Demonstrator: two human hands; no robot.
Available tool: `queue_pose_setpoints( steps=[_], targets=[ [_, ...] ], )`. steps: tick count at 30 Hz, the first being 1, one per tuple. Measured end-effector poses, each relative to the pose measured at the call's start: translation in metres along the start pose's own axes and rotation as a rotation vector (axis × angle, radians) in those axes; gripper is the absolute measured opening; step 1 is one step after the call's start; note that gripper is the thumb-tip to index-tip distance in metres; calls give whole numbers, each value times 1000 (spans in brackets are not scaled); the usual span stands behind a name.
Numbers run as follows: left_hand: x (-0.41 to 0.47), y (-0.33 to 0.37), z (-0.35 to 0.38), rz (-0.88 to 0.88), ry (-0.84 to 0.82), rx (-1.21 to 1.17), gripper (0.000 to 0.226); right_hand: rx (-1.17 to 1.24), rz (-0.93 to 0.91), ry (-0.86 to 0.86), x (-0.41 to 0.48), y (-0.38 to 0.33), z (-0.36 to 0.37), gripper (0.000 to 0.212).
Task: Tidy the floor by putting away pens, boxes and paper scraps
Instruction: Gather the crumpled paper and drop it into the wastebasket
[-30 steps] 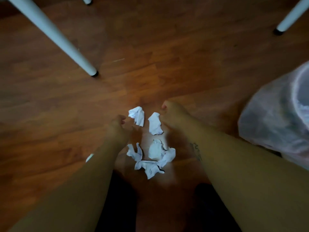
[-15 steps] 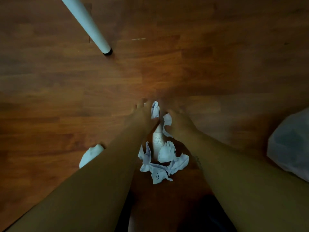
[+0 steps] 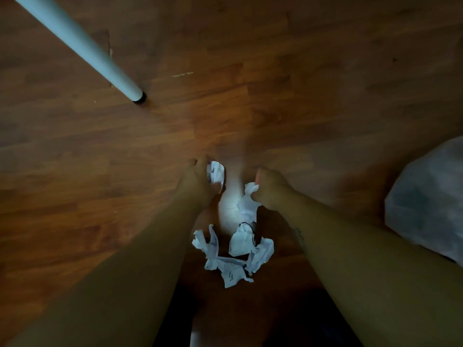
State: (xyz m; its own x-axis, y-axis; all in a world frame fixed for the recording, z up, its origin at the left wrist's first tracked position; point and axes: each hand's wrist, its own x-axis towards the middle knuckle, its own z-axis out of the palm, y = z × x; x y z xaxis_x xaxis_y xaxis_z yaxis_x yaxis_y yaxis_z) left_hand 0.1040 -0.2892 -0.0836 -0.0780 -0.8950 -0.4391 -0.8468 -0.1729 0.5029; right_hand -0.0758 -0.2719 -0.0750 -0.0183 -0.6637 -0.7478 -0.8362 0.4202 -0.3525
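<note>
Head view: left hand [image 3: 198, 182] grip pinching crumpled paper scrap [image 3: 216, 172]; right hand [image 3: 271, 189] grip pinching second scrap [image 3: 248, 204]; more scraps [image 3: 233, 254] on wooden floor [image 3: 275, 96].

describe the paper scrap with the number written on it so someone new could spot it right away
Start at the wooden floor between the person's two forearms, where a cluster of crumpled white paper scraps lies. The marked scrap is the one at the bottom of that cluster, nearest the person. Unlike its neighbours, it shows a dark handwritten mark like a 5, and neither hand touches it.
</note>
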Motion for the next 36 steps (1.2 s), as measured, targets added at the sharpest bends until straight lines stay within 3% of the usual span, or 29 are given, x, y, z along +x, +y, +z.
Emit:
queue_pose_setpoints(
  steps=[5, 8, 10, 13, 16, 19, 23, 28, 32, 36],
  targets=[
    [-7, 4, -11, 34, -25, 76, 53, 166, -37, 78, -16, 12, -26, 12],
    [-11, 22, -18, 95, -32, 80, 53, 269, -92, 176, -39, 24, -50, 14],
    [-15, 39, -21, 138, -38, 75, 56, 332, -94, 241, -50, 34, -64, 27],
    [-20, 57, -26, 182, -37, 63, 52, 409, -105, 342, -57, 45, -73, 18],
    [-26, 93, -32, 241, -62, 37, 39, 665, -161, 692, -81, 62, -88, 13],
    [-30, 131, -35, 397, -102, 92, 28, 742, -147, 1103, -106, 73, -109, 10],
    [-39, 202, -30, 570, -103, 111, 26, 854, -127, 1437, -149, 95, -149, 6],
    [-70, 285, -9, 818, 54, -83, 36, 988, 8, 1752, -202, 146, -162, 6],
    [-98, 336, 17, 956, -5, -180, 45, 1054, 189, 1812, -235, 196, -137, 4],
    [-115, 365, 49, 1067, -66, -98, 58, 1085, 154, 1650, -252, 220, -108, 17]
  ],
)
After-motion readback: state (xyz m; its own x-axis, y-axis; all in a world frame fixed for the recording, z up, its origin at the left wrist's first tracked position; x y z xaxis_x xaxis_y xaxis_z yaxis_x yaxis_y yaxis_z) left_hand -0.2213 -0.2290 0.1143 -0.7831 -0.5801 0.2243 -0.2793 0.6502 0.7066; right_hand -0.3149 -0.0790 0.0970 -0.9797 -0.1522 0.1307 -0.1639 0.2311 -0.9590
